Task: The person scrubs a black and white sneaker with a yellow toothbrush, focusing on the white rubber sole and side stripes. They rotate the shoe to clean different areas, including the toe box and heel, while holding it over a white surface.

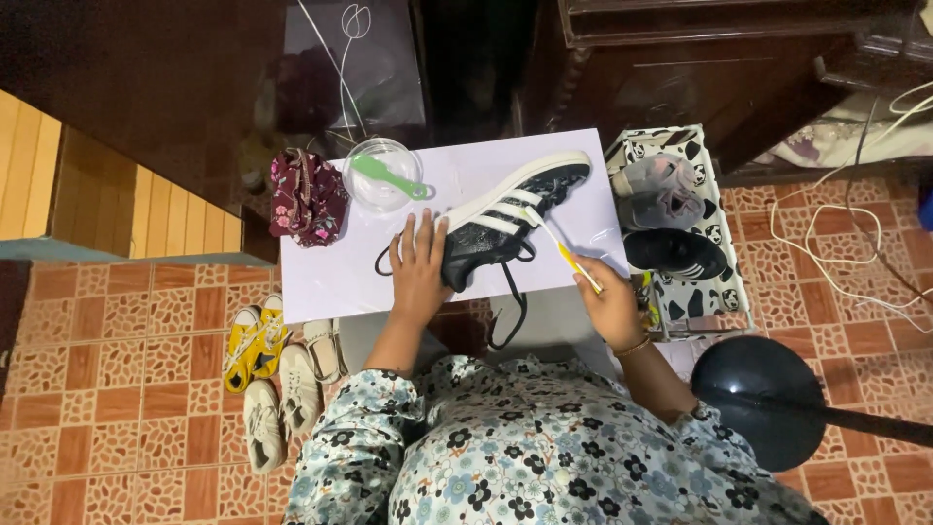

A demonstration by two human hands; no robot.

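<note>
Overhead, white tabletop [330, 277] (bowl [382, 175] on it), brown tiled floor [107, 369]

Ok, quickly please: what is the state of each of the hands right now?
Left hand: open, fingers spread, pressing flat on the black sneaker.
Right hand: closed around a yellow toothbrush, its head at the sneaker.

- Counted one black sneaker [510, 219] with white stripes on the tabletop [330, 277].
- Counted one yellow toothbrush [569, 258].
- Counted one clear bowl [382, 175], holding one green brush [389, 177].
- Counted one floral pouch [306, 196].
- Counted one patterned box [724, 282], holding one grey shoe [659, 192] and one black shoe [673, 253].
- Counted two yellow shoes [255, 340] and three beige shoes [292, 389] on the floor [117, 389].
</note>
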